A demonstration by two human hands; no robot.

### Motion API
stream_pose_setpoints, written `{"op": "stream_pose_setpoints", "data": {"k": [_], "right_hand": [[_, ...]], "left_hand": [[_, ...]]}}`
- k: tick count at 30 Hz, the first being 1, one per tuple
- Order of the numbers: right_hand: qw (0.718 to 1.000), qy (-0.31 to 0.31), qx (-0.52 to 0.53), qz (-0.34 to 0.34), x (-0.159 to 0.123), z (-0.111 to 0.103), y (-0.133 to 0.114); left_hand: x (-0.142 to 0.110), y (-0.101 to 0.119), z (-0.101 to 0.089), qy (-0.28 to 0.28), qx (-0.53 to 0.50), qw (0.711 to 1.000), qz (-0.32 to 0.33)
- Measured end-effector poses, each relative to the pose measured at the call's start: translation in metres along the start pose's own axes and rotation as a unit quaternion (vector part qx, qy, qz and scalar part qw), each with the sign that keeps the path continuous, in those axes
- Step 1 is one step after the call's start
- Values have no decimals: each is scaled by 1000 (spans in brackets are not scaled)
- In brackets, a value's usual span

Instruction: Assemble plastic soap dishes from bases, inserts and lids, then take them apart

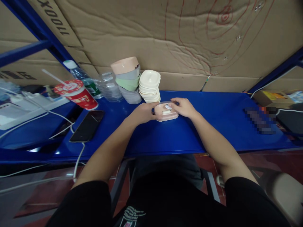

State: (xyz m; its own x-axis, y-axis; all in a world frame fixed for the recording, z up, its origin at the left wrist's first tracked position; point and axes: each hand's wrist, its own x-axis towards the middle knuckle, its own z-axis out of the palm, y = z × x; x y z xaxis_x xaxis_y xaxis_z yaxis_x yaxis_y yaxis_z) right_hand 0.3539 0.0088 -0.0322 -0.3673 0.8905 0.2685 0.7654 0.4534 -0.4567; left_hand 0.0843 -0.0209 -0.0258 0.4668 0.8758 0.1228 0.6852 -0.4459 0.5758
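A small pink container [162, 115] with a clear-looking lid sits on the blue table, a white oval piece on its top and a round pale sticker near the far edge. Around its left side my left hand [145, 112] is closed, close to a dark patch at the rim. My right hand [184, 108] grips the far right corner, its fingers bent over the lid's edge. Just behind stands a stack of cream lids [149, 83]. Left of that, pink, grey and green bowls [129, 80] are stacked and lean slightly.
At the left on the blue table [165, 138] are a phone [87, 126], a red paper cup [79, 96] with a straw, a water bottle [88, 83] and white cables. A cardboard sheet [132, 31] closes off the back. An open carton [272, 99] stands at the right.
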Motion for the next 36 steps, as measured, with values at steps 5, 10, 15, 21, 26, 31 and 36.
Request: {"op": "stream_pose_setpoints", "data": {"k": [5,10,15,21,26,31,36], "right_hand": [[1000,-10,2,0,0,1,0],[999,-33,3,7,0,2,0],[998,-55,30,-3,3,2,9],[995,-59,82,-15,5,4,19],[999,-45,2,-31,2,-7,13],[991,35,-89,-92,-8,-13,-17],[968,-51,-47,-241,-8,-1,-25]], "left_hand": [[-3,6,-3,-10,-14,1000,9],[-4,7,-2,-20,54,998,-4],[-2,5,3,3,88,996,12],[0,9,5,0,85,996,7],[0,7,8,5,89,996,1],[-1,4,13,18,117,993,16],[-1,2,16,1,140,990,14]]}}
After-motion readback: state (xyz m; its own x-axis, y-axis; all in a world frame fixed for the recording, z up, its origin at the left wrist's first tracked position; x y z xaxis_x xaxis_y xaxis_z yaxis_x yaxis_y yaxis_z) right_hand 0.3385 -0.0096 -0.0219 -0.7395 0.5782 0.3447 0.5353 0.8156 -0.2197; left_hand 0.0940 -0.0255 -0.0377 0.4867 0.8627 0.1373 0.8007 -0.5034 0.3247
